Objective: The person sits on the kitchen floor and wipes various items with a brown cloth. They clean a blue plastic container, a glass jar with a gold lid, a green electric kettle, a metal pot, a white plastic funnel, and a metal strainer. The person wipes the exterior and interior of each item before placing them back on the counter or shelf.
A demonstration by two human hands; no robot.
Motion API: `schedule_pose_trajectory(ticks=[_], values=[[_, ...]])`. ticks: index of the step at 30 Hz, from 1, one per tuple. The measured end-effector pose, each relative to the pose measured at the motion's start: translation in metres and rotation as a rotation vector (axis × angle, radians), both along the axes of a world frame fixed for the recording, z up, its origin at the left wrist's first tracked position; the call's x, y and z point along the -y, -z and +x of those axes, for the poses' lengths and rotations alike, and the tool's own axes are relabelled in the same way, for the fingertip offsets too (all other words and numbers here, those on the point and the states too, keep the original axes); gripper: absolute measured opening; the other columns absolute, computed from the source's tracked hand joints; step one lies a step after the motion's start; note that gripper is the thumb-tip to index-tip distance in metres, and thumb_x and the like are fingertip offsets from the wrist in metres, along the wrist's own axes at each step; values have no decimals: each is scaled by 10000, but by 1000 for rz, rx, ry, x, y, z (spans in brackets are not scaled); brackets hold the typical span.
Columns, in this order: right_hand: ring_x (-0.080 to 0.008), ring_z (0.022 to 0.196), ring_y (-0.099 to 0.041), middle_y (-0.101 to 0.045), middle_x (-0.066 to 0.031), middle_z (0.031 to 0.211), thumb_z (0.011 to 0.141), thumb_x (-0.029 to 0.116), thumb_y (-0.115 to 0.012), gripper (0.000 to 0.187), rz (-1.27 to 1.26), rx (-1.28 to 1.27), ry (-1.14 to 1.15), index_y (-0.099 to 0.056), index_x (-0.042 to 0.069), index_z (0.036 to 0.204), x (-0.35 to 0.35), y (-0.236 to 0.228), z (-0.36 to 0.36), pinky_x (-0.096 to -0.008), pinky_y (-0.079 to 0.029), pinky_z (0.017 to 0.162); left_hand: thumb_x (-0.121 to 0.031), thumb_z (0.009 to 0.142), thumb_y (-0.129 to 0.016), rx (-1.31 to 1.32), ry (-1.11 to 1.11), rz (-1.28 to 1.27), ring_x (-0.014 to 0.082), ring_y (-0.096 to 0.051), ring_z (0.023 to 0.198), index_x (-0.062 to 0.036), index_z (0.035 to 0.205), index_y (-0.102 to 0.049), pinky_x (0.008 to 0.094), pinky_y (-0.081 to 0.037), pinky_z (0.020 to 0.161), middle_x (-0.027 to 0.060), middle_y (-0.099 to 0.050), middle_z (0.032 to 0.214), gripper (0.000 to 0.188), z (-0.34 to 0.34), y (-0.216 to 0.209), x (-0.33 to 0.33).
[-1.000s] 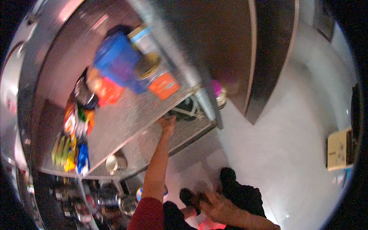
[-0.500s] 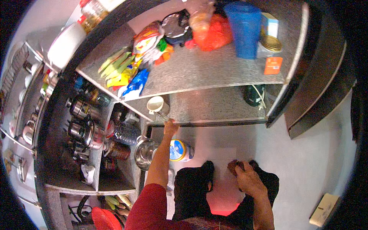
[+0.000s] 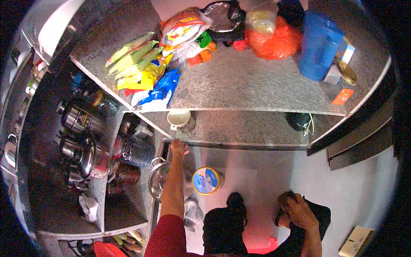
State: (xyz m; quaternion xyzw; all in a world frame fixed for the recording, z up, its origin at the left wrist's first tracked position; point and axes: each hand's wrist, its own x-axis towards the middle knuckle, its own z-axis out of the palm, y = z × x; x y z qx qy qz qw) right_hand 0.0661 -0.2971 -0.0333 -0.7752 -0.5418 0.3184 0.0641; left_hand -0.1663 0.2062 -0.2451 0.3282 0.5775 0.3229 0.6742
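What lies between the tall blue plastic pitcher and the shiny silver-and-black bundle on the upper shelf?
The head view shows a bulging orange-red plastic bag and a clear bag of something pale yellow there.

Lower shelf point(image 3: 239, 126) free midway, cup point(image 3: 178, 118) left

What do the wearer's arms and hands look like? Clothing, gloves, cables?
Left arm: plain dark red sleeve, ending near the elbow; bare forearm beyond it. Right forearm: bare, no sleeve in view. Left hand and right hand: ungloved. No watch or cable visible on either.
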Motion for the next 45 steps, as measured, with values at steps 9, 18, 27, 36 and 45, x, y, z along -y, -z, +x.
schedule_pose_trajectory(ticks=[9,18,27,36,45], values=[[-369,1022,-476,-544,-108,1093,770,193,-624,341,72,6,162,-574,72,1085,-11,18,-4,-446,-459,838,-133,784,-603,176,-100,131,297,-609,785,-115,1335,-205,427,-527,517,108,-542,976,681,45,4,-12],[-368,1012,-486,-560,-113,1060,693,251,-703,359,135,69,13,-620,116,1014,-33,12,-8,-433,-487,789,-62,764,-568,80,280,898,244,-623,693,-16,912,-501,336,-542,538,103,-569,733,169,27,123,-66],[-392,1121,-450,-519,-102,1177,667,139,-693,540,239,16,126,-520,132,1179,-33,-8,-10,-434,-500,853,-294,744,-648,114,46,274,269,-585,773,-60,1317,-304,339,-487,607,169,-573,1018,708,12,77,-25],[-453,964,-520,-488,-233,1132,808,76,-511,308,263,-138,298,-513,16,1110,-20,-20,-20,-458,-459,825,-612,407,-806,-1102,1289,663,499,-27,1327,-317,1435,-82,715,-219,928,206,28,1480,1291,1,-50,182],[-449,971,-525,-484,-222,1153,816,86,-518,297,342,-98,232,-508,22,1106,-13,-23,-22,-450,-460,831,-503,388,-851,-1136,1241,810,545,-101,1277,-346,1412,-109,736,-307,823,213,-74,1453,1275,-5,-33,197]])
